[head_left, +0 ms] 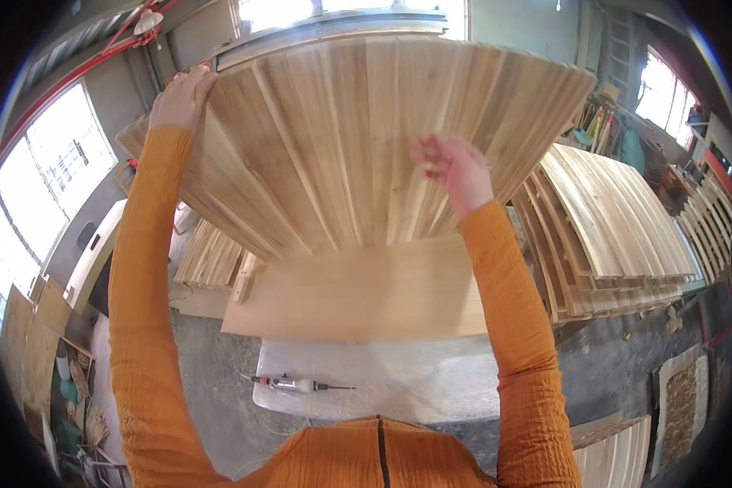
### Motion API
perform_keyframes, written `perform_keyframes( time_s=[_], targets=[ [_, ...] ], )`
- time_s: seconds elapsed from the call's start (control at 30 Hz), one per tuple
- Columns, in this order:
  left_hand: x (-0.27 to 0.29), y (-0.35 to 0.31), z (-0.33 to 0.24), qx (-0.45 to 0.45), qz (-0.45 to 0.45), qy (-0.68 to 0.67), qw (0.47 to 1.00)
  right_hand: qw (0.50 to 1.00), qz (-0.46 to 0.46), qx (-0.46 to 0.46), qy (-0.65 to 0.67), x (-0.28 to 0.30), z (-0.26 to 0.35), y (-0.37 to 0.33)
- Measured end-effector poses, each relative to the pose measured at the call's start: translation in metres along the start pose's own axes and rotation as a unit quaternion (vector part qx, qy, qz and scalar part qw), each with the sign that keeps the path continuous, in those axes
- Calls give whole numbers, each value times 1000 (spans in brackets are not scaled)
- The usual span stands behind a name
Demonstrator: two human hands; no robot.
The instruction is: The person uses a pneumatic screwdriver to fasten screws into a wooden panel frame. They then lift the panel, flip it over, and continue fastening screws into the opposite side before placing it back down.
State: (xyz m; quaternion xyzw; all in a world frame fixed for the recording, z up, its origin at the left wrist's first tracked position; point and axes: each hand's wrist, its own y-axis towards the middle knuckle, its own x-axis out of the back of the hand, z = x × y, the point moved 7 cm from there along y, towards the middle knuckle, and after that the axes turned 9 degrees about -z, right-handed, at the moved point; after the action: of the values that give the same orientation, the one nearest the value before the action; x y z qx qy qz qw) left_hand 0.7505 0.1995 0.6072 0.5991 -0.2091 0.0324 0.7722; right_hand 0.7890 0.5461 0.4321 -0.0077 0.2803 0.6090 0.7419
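Note:
A large panel of glued wooden strips stands tilted up in front of me, its lower edge over a plain pale board. At the panel's upper left, my left hand is closed over the edge, and its fingertips are hidden behind the wood. My right hand hovers before the panel's right half, slightly blurred. Its fingers are loosely bent and apart, with nothing in them. Closer to me, a slim power tool with a long thin bit lies on a whitish board.
Stacked wooden panels stand at the right. More striped boards lie at the left, behind the pale board. Sheets of wood lean below the left windows. A cord runs from the tool across the grey floor.

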Motion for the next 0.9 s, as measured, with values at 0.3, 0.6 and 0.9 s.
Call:
perform_keyframes(
  time_s=[0.3,0.6,0.9],
  targets=[
    [-145,73,59,34,-3,99,995,915,-201,-347,-40,150,-291,-201],
    [-226,94,51,15,117,105,988,838,-306,-435,-122,198,-334,-344],
    [-246,98,72,31,81,85,993,851,-187,-424,-247,193,-380,-327]
  ],
)
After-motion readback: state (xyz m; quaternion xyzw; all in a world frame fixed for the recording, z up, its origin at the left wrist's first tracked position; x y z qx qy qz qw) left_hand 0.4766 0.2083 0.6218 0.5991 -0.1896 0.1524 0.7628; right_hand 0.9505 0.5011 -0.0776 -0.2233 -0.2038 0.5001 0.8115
